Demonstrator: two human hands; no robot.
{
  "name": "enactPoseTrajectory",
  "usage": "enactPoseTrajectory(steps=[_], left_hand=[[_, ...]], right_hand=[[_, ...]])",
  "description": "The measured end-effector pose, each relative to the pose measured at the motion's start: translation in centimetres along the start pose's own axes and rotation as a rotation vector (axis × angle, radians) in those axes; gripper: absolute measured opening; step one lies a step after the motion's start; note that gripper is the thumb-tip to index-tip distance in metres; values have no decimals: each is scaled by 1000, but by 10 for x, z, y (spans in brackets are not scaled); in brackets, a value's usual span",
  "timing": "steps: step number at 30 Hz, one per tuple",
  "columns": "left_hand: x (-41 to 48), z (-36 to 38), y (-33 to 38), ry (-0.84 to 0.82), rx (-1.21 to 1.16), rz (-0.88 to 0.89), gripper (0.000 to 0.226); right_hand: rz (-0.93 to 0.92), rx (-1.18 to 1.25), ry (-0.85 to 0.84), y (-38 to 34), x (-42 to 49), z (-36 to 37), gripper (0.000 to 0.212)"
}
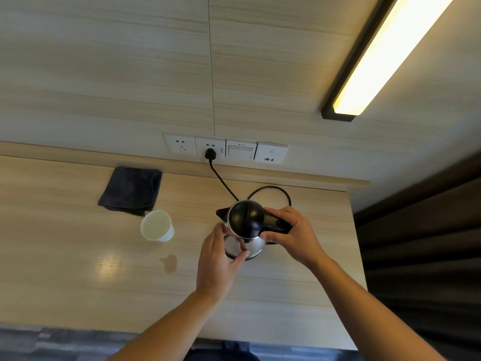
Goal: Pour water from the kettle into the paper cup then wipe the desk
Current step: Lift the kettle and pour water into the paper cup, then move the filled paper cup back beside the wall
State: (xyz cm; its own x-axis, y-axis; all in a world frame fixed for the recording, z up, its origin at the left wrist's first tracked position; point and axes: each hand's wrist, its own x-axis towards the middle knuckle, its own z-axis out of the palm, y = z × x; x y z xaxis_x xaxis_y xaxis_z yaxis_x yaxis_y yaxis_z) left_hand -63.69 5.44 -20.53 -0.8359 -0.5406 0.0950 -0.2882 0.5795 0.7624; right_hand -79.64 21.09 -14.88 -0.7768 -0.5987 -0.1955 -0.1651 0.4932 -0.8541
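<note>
A pale wood-grain bench point(65, 269) runs under a wall panel with 4 socket plates point(226, 151). The kettle point(244, 227) stands at 3 o'clock of the paper cup point(157, 226). The right hand point(291, 234) grips its black handle; the left hand point(217, 261) cups its steel side, fingers spread. A dark cloth point(131, 190) lies at 11 o'clock of the cup, a small wet patch point(169, 263) at 6.

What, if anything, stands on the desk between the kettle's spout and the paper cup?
Nothing visible. Bare desk separates the kettle spout from the paper cup; the dark cloth lies behind the cup, and the small spill nearer the person.
</note>
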Motion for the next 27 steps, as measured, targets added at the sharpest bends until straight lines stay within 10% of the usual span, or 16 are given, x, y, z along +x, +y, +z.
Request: enactPoseTrajectory(steps=[14,27], left_hand=[[19,-139,-75,24,134,-86,81],[77,-177,-161,-443,180,-115,89]], right_hand=[[-356,-614,-51,-124,-2,86,69],[50,-640,-357,-107,66,225,95]])
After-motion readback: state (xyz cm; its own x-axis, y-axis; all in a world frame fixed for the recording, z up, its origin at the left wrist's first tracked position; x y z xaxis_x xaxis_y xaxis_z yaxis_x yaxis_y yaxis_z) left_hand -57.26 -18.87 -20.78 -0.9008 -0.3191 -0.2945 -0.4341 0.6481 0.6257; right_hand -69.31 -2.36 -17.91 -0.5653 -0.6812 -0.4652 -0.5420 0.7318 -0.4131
